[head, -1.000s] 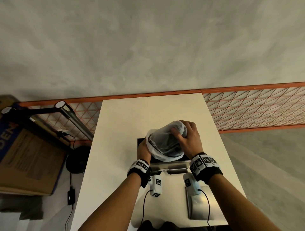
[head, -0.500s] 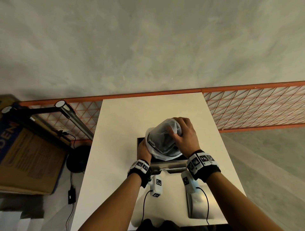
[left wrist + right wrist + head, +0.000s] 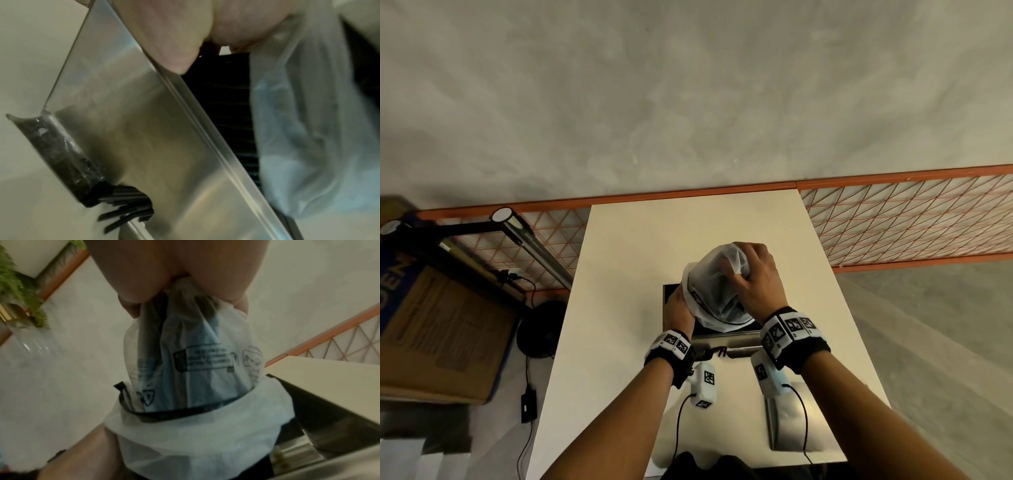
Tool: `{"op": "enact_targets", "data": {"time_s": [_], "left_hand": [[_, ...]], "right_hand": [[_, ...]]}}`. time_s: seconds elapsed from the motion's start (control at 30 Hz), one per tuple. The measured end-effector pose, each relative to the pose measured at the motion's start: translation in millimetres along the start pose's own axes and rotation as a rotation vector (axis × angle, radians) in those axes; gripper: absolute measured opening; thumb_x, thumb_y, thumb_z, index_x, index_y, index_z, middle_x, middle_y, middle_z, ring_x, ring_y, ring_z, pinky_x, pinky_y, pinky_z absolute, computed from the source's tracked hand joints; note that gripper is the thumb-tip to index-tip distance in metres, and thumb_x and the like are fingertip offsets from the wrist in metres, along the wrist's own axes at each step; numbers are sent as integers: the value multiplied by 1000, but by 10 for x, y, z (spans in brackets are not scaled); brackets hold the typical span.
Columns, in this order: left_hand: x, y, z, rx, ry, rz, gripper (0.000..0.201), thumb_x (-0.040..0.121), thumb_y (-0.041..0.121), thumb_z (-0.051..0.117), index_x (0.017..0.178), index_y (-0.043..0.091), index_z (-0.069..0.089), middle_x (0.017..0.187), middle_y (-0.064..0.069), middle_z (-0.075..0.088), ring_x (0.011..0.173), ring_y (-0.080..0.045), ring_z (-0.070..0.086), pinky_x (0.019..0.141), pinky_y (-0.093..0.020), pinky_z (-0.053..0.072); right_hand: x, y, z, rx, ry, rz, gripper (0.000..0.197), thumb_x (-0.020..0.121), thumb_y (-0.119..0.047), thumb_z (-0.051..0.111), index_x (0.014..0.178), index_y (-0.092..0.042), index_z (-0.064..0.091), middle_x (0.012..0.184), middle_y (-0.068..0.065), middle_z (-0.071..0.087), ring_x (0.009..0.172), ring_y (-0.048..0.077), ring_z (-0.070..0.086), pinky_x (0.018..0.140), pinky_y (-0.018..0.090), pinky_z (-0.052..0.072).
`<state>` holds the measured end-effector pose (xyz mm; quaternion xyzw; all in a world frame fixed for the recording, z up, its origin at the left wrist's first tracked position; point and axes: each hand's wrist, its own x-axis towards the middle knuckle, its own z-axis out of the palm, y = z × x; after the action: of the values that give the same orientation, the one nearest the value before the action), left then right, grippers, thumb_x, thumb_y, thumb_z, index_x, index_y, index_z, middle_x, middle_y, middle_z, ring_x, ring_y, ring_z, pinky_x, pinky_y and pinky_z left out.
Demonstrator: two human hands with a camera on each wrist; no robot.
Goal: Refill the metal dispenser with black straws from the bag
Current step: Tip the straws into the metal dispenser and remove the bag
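A translucent white plastic bag [image 3: 717,284] with dark straws inside hangs mouth down over the open metal dispenser [image 3: 726,339] on the white table [image 3: 640,260]. My right hand [image 3: 748,274] pinches the bag's bunched closed end at the top, as the right wrist view shows on the bag [image 3: 195,369]. My left hand [image 3: 681,306] holds the bag's lower edge at the dispenser's left side. In the left wrist view black straws [image 3: 222,113] fill the dispenser [image 3: 144,129] beside the bag [image 3: 308,129], and a few straws [image 3: 123,203] stick out of its bottom slot.
A flat metal plate [image 3: 798,425] lies on the table near my right forearm. An orange mesh railing [image 3: 893,219] runs behind the table. A cardboard box [image 3: 431,325] and a black lamp arm [image 3: 517,233] stand on the left, with cables on the floor.
My right hand has raised the bag's closed end and drawn it slightly left, so the bag stands steeper over the dispenser. The left hand has stayed in place.
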<state>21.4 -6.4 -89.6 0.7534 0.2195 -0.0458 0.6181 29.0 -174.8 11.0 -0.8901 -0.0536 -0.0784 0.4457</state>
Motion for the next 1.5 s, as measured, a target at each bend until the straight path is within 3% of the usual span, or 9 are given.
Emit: {"op": "enact_targets", "data": {"time_s": [0.17, 0.3, 0.43, 0.63, 0.93, 1.1, 1.3, 1.37, 1.5], "left_hand": [[-101, 132, -24, 44, 20, 78, 34, 109, 18, 42, 82, 23, 62, 85, 2, 66, 90, -26, 60, 83, -33, 47], [-219, 218, -20, -2, 55, 62, 31, 110, 28, 39, 101, 20, 68, 96, 7, 67, 88, -13, 60, 80, -29, 42], [-256, 220, -10, -9, 90, 65, 33, 110, 29, 38, 112, 15, 68, 104, 1, 65, 96, -21, 57, 86, -27, 38], [-213, 165, 50, -28, 126, 79, 30, 106, 36, 47, 104, 20, 72, 104, 3, 71, 100, -21, 63, 89, -35, 48], [-158, 169, 61, 3, 153, 113, 22, 108, 26, 44, 111, 15, 63, 103, 3, 63, 104, -27, 59, 87, -31, 41], [-117, 133, -25, 78, 141, 122, 31, 107, 31, 45, 130, 13, 57, 131, -7, 60, 116, -26, 56, 95, -32, 40], [-153, 90, -73, 164, 136, 158, 28, 107, 26, 48, 129, 11, 57, 120, -3, 62, 113, -27, 59, 87, -25, 38], [-171, 79, -61, 170, 140, 169, 30, 107, 26, 49, 133, 12, 54, 126, -6, 63, 116, -28, 59, 89, -27, 41], [-198, 47, -54, 181, 141, 214, 31, 105, 25, 51, 135, 16, 55, 130, -3, 61, 115, -22, 58, 93, -27, 41]], "right_hand": [[25, 17, -11, 20, -29, 14, 31, 96, -47, 53, 125, -34, 53, 122, -1, 52, 109, 21, 53, 93, 39, 47], [16, 26, -22, 36, -16, 113, 34, 97, -49, 51, 125, -29, 54, 115, -1, 51, 103, 22, 53, 87, 32, 43], [-5, 30, -37, 54, 1, 138, 34, 98, -49, 48, 122, -27, 56, 111, -3, 52, 97, 15, 50, 84, 27, 38], [81, 355, -79, 18, 24, 389, 38, 99, -49, 43, 110, -15, 56, 111, 14, 61, 102, 34, 56, 80, 33, 36], [18, 227, -66, 181, 85, 323, 29, 102, -45, 42, 97, -20, 56, 94, 3, 63, 87, 24, 58, 73, 34, 44], [-8, 191, -103, 357, 169, 374, 21, 102, -36, 46, 105, -20, 59, 97, 1, 64, 88, 20, 59, 71, 30, 42], [15, 431, -24, 59, 32, 335, 34, 105, -37, 36, 104, -11, 57, 102, 12, 64, 94, 32, 58, 78, 35, 42], [10, 468, -14, -15, 30, 291, 36, 106, -35, 34, 105, -8, 57, 104, 15, 63, 95, 34, 56, 79, 34, 39], [-13, 502, -45, -5, 90, 246, 28, 105, -29, 37, 122, -15, 55, 117, 14, 60, 109, 34, 54, 90, 36, 41]]}}
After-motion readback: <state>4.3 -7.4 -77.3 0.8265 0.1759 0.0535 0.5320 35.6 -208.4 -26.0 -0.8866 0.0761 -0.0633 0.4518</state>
